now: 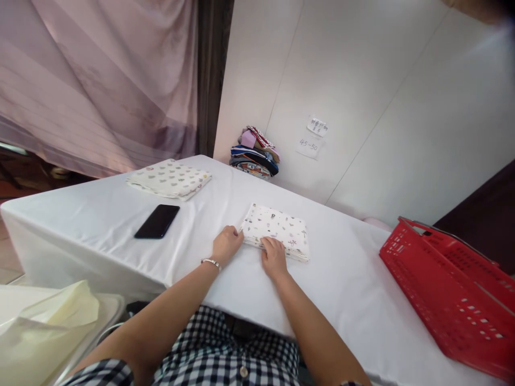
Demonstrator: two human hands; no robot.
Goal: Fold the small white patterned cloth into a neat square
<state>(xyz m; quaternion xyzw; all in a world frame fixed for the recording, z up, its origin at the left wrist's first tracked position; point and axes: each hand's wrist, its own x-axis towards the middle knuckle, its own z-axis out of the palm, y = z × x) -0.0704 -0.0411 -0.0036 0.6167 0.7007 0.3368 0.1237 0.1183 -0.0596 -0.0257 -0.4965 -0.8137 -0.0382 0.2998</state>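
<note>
A folded white cloth (277, 225) with a small scattered print lies in several layers on the white-covered table. At its left front corner, my left hand (227, 244) has its fingers curled and closed on the edge. My right hand (274, 257) rests on the middle of the front edge, fingers laid over the top layer and the palm toward me. A bracelet circles my left wrist. Further back to the left lies another folded white cloth (171, 179), with grey leaf-like or heart-like shapes, out of reach of both hands.
A black phone (157, 221) lies left of my hands. A red plastic basket (450, 295) stands at the table's right end. Stacked folded fabrics (255, 153) sit by the wall at the back. Pale yellow material (52, 332) is in a bin at lower left.
</note>
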